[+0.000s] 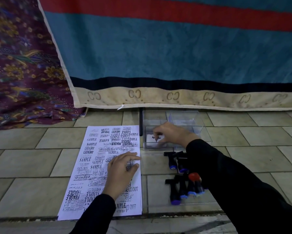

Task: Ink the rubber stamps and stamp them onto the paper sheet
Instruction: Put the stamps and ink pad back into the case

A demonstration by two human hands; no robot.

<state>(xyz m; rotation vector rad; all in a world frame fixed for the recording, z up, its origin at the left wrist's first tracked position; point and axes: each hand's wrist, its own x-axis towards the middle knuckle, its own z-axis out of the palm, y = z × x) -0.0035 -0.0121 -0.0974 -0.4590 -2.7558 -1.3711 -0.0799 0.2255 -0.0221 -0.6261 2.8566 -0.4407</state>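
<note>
A white paper sheet covered with black stamp prints lies on the tiled floor. My left hand rests flat on its right side, fingers spread. My right hand reaches into a clear plastic box and curls its fingers and thumb over a white box labelled Artline inside it. What lies under the fingers is hidden. Several black rubber stamps with blue ends lie to the right of the sheet, and two more stamps lie nearer the clear box. One has a red cap.
A teal, red and cream cloth hangs behind the clear box, and a purple patterned cloth hangs at the left. The stamps lie on a clear flat tray. A step edge runs along the front.
</note>
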